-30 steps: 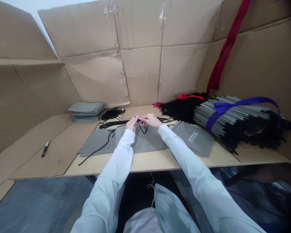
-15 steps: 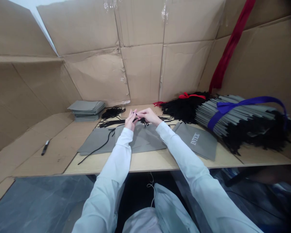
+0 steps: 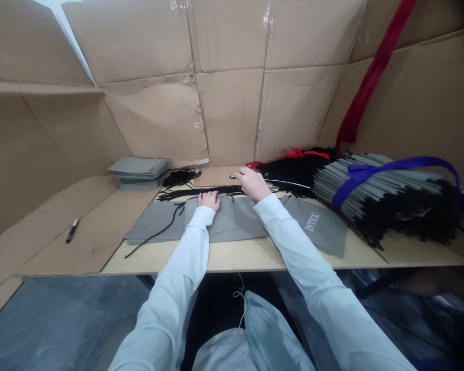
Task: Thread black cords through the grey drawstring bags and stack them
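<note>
The left hand [image 3: 209, 200] lies flat and open on the grey fabric bag [image 3: 232, 221], seemingly pinning it down; the right hand [image 3: 253, 184] curls farther off, beside the black cord [image 3: 185, 194]; its hold cannot be told.

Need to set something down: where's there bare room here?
Bare board runs along the front edge of the table, below the grey bags. Cardboard left of them, around the black marker, is free. It is crowded at the right hand and left hand, among the black cords, and right at the INTEX bag and ribboned bundle.
</note>
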Tool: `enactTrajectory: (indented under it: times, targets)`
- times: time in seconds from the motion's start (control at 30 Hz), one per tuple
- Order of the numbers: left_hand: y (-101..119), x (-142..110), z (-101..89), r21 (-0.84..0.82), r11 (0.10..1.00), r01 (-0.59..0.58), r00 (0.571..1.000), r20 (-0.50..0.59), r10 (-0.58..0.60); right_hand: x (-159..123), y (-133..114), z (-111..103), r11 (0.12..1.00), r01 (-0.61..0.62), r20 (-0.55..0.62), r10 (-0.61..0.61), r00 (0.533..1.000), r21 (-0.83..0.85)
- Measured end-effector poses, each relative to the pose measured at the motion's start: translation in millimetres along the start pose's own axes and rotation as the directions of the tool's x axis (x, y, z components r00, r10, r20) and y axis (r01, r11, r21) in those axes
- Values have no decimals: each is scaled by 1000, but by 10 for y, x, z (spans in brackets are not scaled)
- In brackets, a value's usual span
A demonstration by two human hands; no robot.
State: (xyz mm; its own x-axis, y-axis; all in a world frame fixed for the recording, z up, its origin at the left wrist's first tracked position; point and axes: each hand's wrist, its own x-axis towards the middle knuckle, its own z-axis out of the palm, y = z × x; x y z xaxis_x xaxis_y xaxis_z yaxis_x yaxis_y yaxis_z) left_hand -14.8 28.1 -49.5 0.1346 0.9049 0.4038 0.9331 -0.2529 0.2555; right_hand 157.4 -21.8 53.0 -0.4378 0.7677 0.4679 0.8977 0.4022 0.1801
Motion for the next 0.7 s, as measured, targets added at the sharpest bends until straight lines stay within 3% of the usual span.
enactTrajectory:
  times: [0.2,0.4,0.5,0.6,0.7]
  targets:
    - [26,31,-49,19,1000,-22,1000,-6,22,-39,20,55,1000,-9,45,9,999,-5]
    - [110,14,-201,80,991,-108,992,-64,113,-23,39,183,997,-15,261,-5,965,76]
    - [176,6,-239,138,975,-173,983,-40,180,-19,31,245,985,17,339,-76,938,174]
    - [215,20,-235,159,960,-230,972,-18,236,-34,18,287,960,89,342,-179,922,264]
    - [214,44,-238,139,956,-258,966,6,260,-53,22,334,967,56,323,-137,936,248]
